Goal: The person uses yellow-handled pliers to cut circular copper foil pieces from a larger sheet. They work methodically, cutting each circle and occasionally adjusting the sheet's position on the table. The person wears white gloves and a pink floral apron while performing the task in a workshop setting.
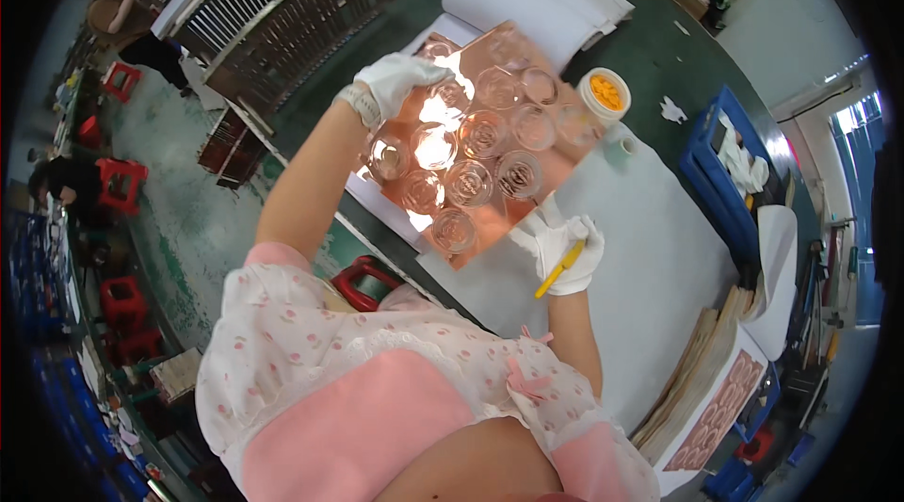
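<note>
A shiny copper-coloured sheet with several round embossed designs is held tilted above the table, glare washing out part of it. My left hand, in a white glove, grips its upper left edge; some fingertips are hidden. At the lower right edge is my right hand, also gloved, with its extended fingers touching or very near the sheet. A slim yellow pen-like tool is tucked in that hand, its tip cannot be made out. Grey-white paper lies beneath.
Beyond the sheet's right corner stands a white tub of orange-yellow pieces, beside a small pale green cup. A blue tray and paper stacks line the right side. A slatted metal rack is at upper left. Other people work farther left.
</note>
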A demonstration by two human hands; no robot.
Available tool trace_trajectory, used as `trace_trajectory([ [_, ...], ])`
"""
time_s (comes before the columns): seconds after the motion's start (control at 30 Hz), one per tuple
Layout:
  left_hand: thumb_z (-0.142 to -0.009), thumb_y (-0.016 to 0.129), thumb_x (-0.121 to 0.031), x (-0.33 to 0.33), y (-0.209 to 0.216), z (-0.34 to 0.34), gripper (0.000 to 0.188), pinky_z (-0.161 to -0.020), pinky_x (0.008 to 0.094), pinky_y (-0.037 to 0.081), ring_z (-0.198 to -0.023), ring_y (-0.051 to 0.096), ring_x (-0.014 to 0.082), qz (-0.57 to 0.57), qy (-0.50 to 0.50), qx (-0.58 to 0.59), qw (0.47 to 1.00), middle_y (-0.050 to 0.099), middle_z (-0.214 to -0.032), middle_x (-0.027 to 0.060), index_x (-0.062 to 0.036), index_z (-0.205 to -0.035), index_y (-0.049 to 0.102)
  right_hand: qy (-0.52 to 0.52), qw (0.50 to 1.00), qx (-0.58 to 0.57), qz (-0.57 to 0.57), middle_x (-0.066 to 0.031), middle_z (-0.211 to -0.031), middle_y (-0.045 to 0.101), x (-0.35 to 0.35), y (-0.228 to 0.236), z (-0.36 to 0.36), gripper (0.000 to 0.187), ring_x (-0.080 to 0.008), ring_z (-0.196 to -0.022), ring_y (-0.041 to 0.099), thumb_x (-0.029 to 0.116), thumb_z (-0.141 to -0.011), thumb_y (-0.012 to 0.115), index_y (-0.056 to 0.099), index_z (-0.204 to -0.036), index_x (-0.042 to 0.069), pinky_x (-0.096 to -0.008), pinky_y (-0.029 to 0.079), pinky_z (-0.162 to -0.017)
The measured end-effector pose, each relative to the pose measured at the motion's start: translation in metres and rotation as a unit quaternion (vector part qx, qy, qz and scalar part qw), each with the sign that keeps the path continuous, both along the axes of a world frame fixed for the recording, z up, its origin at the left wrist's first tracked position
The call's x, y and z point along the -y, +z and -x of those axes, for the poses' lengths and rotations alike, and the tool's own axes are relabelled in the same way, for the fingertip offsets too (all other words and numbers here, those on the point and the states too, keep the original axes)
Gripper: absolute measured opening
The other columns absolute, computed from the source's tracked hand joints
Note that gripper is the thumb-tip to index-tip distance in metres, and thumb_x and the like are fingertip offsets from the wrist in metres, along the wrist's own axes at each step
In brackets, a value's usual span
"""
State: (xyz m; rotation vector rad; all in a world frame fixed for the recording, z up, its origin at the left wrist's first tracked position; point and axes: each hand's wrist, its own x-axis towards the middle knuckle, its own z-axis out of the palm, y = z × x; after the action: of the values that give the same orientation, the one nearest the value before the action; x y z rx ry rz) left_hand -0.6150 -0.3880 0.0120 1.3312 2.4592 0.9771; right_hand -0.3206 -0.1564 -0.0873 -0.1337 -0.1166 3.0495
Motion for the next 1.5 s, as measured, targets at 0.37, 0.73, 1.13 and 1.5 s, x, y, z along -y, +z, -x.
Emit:
trace_trajectory([
  [0.37,-0.088,0.066,-0.021,0.032,-0.047,0.037,0.026,-0.077,0.0248,0.046,-0.083,0.058,0.0103,-0.043,0.309,0.292,0.904,0.069,-0.091,0.0044,0.0025,-0.099,0.070,0.128,0.989,0.079,0.007,-0.0223,-0.130,0.044,0.020,0.012,0.095,0.025,-0.0406,-0.127,0.038,0.022,-0.090,0.053,0.057,-0.077,0.001,-0.0656,0.034,-0.099],
  [0.73,-0.082,0.071,-0.035,0.043,-0.056,0.054,0.044,-0.078,0.0255,0.049,-0.085,0.064,0.0118,0.079,0.367,0.110,0.920,0.071,-0.097,0.0081,0.0009,-0.107,0.068,0.101,0.961,0.215,-0.144,-0.0161,-0.107,0.056,0.025,0.006,0.119,0.031,-0.0325,-0.107,0.055,0.023,-0.090,0.058,0.057,-0.100,-0.006,-0.0504,0.045,-0.096],
  [1.13,-0.086,0.055,-0.053,0.023,-0.082,0.000,0.058,-0.088,0.0462,0.047,-0.100,0.059,0.0411,0.163,0.359,-0.049,0.918,0.061,-0.111,0.0227,-0.0083,-0.123,0.054,0.097,0.935,0.257,-0.226,-0.0183,-0.111,0.060,0.037,0.021,0.118,0.037,-0.0276,-0.102,0.059,0.018,-0.091,0.056,0.053,-0.115,-0.009,-0.0392,0.048,-0.094],
  [1.5,-0.086,0.060,-0.047,-0.013,-0.057,-0.022,0.059,-0.093,0.0424,0.045,-0.111,0.054,0.0374,0.160,0.317,-0.170,0.919,0.058,-0.118,0.0231,-0.0018,-0.123,0.052,0.060,0.847,0.343,-0.402,-0.0123,-0.084,0.066,0.032,0.040,0.116,0.037,-0.0171,-0.068,0.064,0.031,-0.088,0.062,0.062,-0.101,-0.004,-0.0272,0.054,-0.054],
])
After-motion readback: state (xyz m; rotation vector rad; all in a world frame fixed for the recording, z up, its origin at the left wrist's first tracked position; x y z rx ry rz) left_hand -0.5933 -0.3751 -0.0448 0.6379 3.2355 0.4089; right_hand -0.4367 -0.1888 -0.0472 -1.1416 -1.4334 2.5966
